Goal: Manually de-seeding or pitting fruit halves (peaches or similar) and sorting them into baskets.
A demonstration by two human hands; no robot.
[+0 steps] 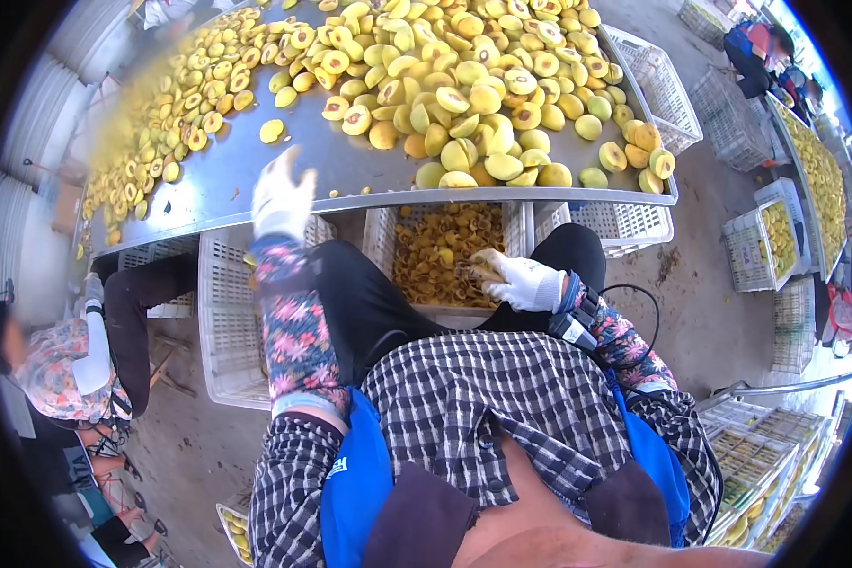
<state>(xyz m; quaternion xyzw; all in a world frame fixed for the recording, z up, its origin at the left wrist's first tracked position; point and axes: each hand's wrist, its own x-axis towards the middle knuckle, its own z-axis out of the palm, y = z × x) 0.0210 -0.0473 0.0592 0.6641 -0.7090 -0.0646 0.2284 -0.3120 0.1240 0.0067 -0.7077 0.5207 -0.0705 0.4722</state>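
Observation:
My left hand (284, 193), in a white glove, is over the front edge of the metal sorting table (255, 160). Its fingers are apart, slightly blurred, and hold nothing visible. A single yellow fruit half (272, 130) lies just beyond its fingertips. My right hand (527, 281), also gloved and stained at the fingertips, is above a crate (378, 245) of brownish fruit scraps (444, 248). Its fingers are curled, and whether something small is between them cannot be made out. A large heap of halved yellow stone fruit (468, 92), probably peaches, covers the table's far middle and right.
A white plastic crate (231, 341) stands by my left leg, and another (657, 89) at the table's right end. More fruit halves (206, 92) spread along the left. A seated person (78, 362) is at left; other people (752, 50) are far right. Stacked crates (752, 447) stand lower right.

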